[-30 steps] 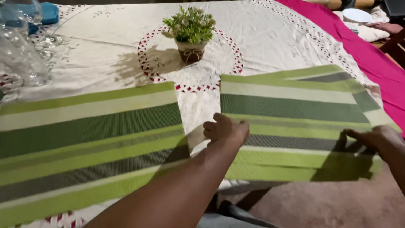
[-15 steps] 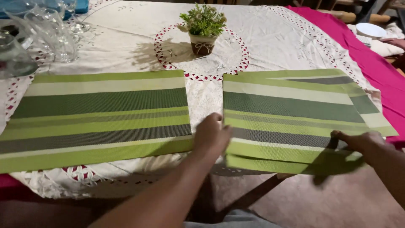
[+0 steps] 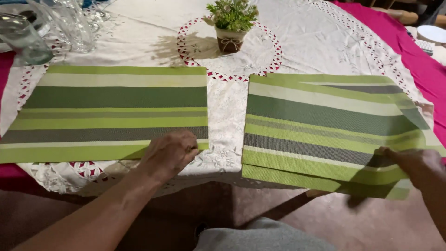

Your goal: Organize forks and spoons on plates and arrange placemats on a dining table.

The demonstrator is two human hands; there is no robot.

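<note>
The left hand (image 3: 169, 153) pinches the left striped placemat (image 3: 111, 111), the right hand (image 3: 411, 160) grips the placemat stack (image 3: 320, 125), and a small pot (image 3: 231, 44) holds a green plant (image 3: 232, 14).

left placemat (image 3: 111, 111): woven, fine-ribbed, matt, striped green | right placemats (image 3: 325, 125): same ribbed weave, stacked | tablecloth (image 3: 302, 42): white cloth, embroidered, lace-cut edge | under-cloth (image 3: 418, 60): smooth magenta fabric | glasses (image 3: 28, 37): clear, glossy glass | floor (image 3: 371, 223): matt

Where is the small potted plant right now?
The potted plant stands top centre in the head view, on the white tablecloth, beyond the gap between the two green striped placemats.
</note>
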